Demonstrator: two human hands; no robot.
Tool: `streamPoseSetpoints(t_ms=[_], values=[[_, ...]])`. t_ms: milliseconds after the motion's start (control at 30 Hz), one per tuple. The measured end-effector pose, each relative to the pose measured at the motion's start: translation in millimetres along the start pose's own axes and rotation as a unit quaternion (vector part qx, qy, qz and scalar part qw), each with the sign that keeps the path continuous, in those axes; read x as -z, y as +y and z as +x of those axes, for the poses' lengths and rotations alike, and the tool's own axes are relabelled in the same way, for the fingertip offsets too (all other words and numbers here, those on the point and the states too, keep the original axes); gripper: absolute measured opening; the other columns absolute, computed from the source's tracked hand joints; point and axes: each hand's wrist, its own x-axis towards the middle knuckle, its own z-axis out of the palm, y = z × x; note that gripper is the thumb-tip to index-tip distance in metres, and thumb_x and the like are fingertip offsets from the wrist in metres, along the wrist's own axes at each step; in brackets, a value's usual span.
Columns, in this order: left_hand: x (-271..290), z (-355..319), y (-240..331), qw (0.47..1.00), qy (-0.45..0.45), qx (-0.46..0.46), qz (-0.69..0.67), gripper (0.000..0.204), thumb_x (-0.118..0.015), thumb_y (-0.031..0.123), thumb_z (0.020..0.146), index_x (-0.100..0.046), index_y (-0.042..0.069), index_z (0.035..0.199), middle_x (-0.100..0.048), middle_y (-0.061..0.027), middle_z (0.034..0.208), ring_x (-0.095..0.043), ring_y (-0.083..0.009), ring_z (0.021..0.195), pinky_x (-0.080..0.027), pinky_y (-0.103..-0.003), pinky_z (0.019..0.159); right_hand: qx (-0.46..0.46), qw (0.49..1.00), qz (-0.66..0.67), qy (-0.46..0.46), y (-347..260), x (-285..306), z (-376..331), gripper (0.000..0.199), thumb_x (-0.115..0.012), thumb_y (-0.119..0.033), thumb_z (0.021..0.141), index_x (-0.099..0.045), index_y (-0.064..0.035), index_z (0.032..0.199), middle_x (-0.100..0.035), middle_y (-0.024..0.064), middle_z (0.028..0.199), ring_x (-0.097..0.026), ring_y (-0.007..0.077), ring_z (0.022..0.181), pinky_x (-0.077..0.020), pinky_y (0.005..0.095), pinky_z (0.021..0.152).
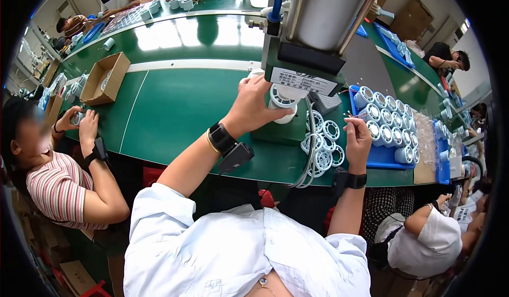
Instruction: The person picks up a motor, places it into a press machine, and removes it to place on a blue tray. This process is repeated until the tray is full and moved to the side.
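My left hand (251, 107) is wrapped round a light-blue round plastic housing (282, 99) under the head of a pneumatic press (306, 58). The housing rests on a white round seat (286, 118), and the press head hides part of its top. Further right, my right hand (358, 138) is raised with its fingers closed in a pinch. Thin wires with red and white ends (348, 115) show at its fingertips. Between my hands lies a heap of light-blue plastic rings (322, 154), beside the press cables.
A blue tray (379, 162) at right carries rows of light-blue housings, with clear plastic packaging (424, 133) beyond. A grey box-like device (325, 103) stands behind the rings. Cables (309, 164) hang over the table edge. At left, a co-worker sits near a cardboard box (114, 82).
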Motion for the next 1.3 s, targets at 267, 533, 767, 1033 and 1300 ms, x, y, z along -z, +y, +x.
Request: streamPoseSetpoints(t_ms=[267,533,767,1033,1300], values=[[-9,-4,-6,0.994,-0.046,0.053,0.087,0.061,-0.082,0.042,0.07,-0.061,0.004,0.113,-0.061,-0.0126,0.112,-0.054,-0.0325,0.108,-0.035,-0.042,0.099,-0.031,0.993,-0.085,-0.08,-17,-11,14,0.017,-0.058,-0.012,0.095,-0.066,-0.0023,0.107,-0.066,0.0042,0.098,-0.061,0.0113,0.086,-0.0453,0.0229,0.075],[35,-11,-59,0.997,0.029,0.005,-0.072,0.062,-0.073,0.041,0.082,-0.056,0.003,0.126,-0.056,-0.016,0.127,-0.047,-0.0331,0.123,-0.035,-0.043,0.106,0.106,0.92,-0.338,-0.17,-12,-43,30,0.034,-0.053,-0.02,0.095,-0.062,-0.0063,0.125,-0.059,0.013,0.131,-0.051,0.0302,0.125,-0.037,0.0402,0.103],[45,-36,-111,0.967,-0.075,0.118,0.213,0.062,-0.062,0.043,0.089,-0.049,0.005,0.136,-0.047,-0.0152,0.141,-0.038,-0.0308,0.135,-0.029,-0.05,0.111,0.111,0.904,-0.377,-0.17,-15,-47,28,0.035,-0.054,-0.022,0.095,-0.06,-0.006,0.126,-0.062,0.0114,0.128,-0.052,0.0288,0.124,-0.0313,0.0409,0.106],[29,-39,-115,0.952,-0.099,0.09,0.276,0.059,-0.061,0.042,0.089,-0.05,0.01,0.137,-0.045,-0.0122,0.145,-0.036,-0.03,0.139,-0.025,-0.056,0.111,0.036,0.945,-0.225,-0.235,-84,-92,38,0.051,-0.08,-0.028,0.074,-0.064,0.0,0.114,-0.066,0.0192,0.113,-0.061,0.0351,0.105,-0.0452,0.0377,0.091],[39,-42,-123,0.961,-0.097,0.056,0.254,0.056,-0.063,0.037,0.089,-0.052,0.01,0.136,-0.047,-0.013,0.144,-0.038,-0.0327,0.137,-0.025,-0.049,0.112,0.018,0.996,0.012,-0.082,-76,-74,38,0.053,-0.08,-0.02,0.076,-0.054,-0.0009,0.118,-0.064,0.0115,0.104,-0.063,0.0202,0.1,-0.0505,0.0327,0.083]])
